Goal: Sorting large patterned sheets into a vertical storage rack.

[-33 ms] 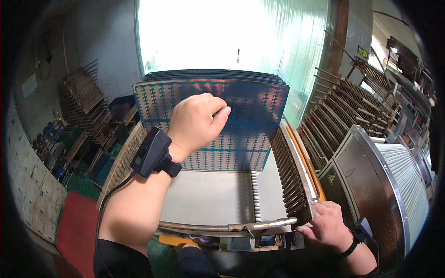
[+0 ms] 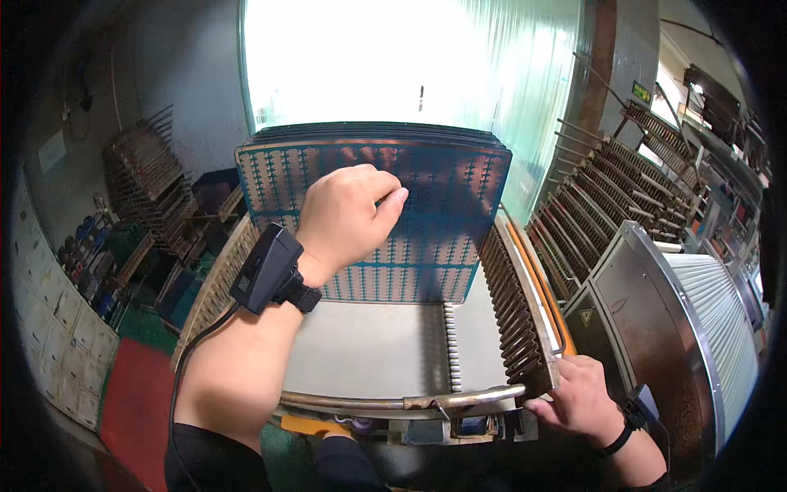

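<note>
Several copper-and-blue circuit board panels [image 2: 443, 189] stand upright, one behind another, in a metal slotted rack [image 2: 525, 324]. My left hand [image 2: 348, 209] is in front of the nearest panel, back of the hand up and fingers curled in. Whether it touches the panel, or has anything inside the curled fingers, is hidden. At the rack's near right corner, my right hand [image 2: 580, 398] is closed round the end of the frame, beside the bent metal tube [image 2: 402, 402] that runs along the near side. Each wrist has a black strapped device; the left one [image 2: 269, 266] trails a cable.
A pale board [image 2: 361, 348] with a toothed strip [image 2: 452, 348] forms the rack's bottom. More slotted racks [image 2: 598, 205] lean on the right, near a metal machine with rollers [image 2: 713, 303]. Racks [image 2: 147, 164] and lockers [image 2: 57, 328] line the left. Plastic strip curtains [image 2: 533, 98] hang behind the panels.
</note>
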Available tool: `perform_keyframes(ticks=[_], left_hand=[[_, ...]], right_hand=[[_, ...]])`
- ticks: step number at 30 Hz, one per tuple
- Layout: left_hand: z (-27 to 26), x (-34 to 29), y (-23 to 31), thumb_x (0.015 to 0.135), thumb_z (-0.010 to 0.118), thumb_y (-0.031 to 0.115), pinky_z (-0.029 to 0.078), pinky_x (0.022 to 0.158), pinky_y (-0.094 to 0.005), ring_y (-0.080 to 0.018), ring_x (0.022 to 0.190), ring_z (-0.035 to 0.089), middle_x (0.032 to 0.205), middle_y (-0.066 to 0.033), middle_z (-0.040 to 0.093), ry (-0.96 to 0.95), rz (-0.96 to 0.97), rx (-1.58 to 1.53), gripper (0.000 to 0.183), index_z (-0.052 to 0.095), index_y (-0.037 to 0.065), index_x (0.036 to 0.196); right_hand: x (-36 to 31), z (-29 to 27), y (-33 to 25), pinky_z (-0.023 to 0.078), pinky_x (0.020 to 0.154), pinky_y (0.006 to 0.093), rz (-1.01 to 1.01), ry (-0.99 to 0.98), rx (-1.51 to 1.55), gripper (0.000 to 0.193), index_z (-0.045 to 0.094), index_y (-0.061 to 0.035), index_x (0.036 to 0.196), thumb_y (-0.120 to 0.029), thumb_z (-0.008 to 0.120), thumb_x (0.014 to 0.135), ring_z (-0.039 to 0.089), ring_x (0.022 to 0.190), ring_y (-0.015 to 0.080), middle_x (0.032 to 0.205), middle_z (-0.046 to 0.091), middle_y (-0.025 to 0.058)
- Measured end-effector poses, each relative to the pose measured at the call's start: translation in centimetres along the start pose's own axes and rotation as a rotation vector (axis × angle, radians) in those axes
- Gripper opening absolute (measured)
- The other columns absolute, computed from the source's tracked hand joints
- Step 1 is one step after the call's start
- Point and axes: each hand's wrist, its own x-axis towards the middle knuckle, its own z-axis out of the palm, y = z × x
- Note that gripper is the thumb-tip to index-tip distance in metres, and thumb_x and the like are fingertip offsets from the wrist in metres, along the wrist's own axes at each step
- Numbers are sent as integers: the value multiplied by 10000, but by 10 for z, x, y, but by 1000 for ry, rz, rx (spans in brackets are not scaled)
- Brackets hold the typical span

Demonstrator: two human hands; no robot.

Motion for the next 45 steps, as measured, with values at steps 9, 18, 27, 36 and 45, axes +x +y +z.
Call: perform_keyframes(ticks=[9,18,27,36,45], left_hand=[[1,1,5,928,667,197,553,729,-409,-328,819,695,862,-137,714,-31,-21,-41,178,737,38,891],[-5,-2,26,1003,641,162,504,757,-311,-173,815,646,861,-88,680,-3,34,-160,197,697,-26,986],[-38,-64,101,977,661,403,478,888,-302,-166,994,601,1084,-82,632,-746,-195,-669,483,613,0,1238],[-33,-116,156,938,719,332,489,720,-358,-251,764,636,824,-138,655,-633,-258,-347,349,650,17,1072],[-29,-125,151,991,607,387,455,650,-365,-236,671,575,704,-139,576,-600,-258,-200,400,649,-8,939]], right_hand=[[-3,-8,-8,496,576,422,8,-13,-10,358,675,-72,898,-423,743,886,616,643,309,739,584,88],[-1,-8,5,544,686,488,17,-133,35,423,605,-72,916,-489,615,980,669,794,389,859,642,143],[-3,-11,6,537,751,501,133,-179,89,502,618,-61,875,-551,590,981,684,855,419,825,688,183],[-5,-14,13,554,749,479,91,-224,50,495,599,-41,956,-535,607,981,681,856,405,874,674,179],[-94,-167,132,503,1019,457,150,-118,-538,463,623,-15,1301,-390,575,1034,635,1145,387,1222,666,225]])
